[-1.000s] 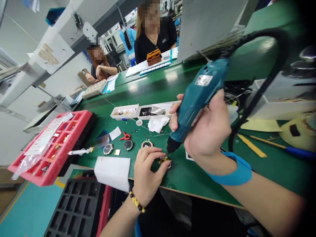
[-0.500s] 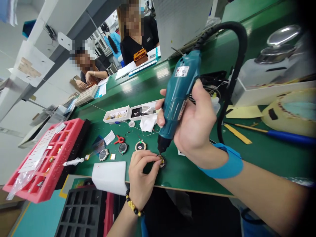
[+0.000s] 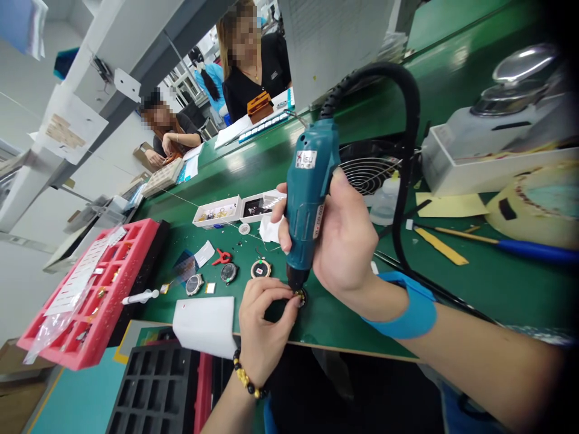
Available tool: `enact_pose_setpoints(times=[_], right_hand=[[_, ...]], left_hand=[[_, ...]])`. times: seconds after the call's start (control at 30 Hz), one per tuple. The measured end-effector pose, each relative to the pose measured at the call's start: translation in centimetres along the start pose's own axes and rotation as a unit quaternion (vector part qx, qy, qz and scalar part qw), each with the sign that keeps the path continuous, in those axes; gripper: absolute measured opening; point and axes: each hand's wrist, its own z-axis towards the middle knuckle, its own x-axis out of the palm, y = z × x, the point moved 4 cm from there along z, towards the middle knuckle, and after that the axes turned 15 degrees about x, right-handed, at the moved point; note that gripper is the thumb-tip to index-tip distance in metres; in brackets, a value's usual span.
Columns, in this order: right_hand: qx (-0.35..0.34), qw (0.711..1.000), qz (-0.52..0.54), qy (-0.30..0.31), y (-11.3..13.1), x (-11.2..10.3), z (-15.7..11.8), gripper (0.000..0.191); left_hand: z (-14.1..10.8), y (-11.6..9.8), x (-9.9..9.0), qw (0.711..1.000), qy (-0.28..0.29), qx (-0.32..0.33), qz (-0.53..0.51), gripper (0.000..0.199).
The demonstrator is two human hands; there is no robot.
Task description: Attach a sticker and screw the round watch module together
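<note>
Right hand (image 3: 347,244) wrapped round teal electric screwdriver (image 3: 304,208), nose down at small watch module (image 3: 303,297); left hand (image 3: 266,318) pinches module, thumb against fingers.

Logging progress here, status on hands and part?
Right hand grips teal power screwdriver, pointing down. Left hand holds small round part beneath. Fingertips near nose.

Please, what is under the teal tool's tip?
A small round part, held by the left hand. The teal tool and the fingers cover some of it; whether the tip touches it is hidden.
</note>
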Motion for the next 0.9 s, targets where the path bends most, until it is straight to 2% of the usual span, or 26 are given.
enact_pose_setpoints(times=[0.13, 0.3, 0.47, 0.77, 0.83, 0.9], right_hand=[[-0.002, 1.000, 0.002, 0.019, 0.1, 0.4, -0.4, 0.050], [-0.027, 0.997, -0.002, 0.077, 0.2, 1.0, -1.2, 0.050], [-0.003, 0.994, -0.026, 0.110, -0.4, 1.2, -2.0, 0.047], [0.007, 0.993, -0.035, 0.113, -0.6, 1.3, -2.0, 0.046], [0.007, 0.993, -0.037, 0.113, -0.5, 1.3, -2.0, 0.046], [0.001, 0.993, -0.039, 0.109, -0.1, 1.3, -1.8, 0.045]], left_hand=[[0.0, 0.0, 0.0, 1.000, -0.003, -0.012, -0.003, 0.006], [0.1, 0.0, 0.0, 1.000, -0.006, -0.016, 0.002, 0.006], [-0.1, 0.0, 0.0, 1.000, 0.001, -0.008, 0.009, 0.004], [0.0, -0.1, -0.1, 1.000, 0.005, -0.012, 0.006, 0.008], [-0.2, 0.1, -0.2, 1.000, 0.012, -0.026, 0.001, 0.005], [-0.5, 0.3, -0.2, 0.998, 0.025, -0.052, 0.005, 0.012]])
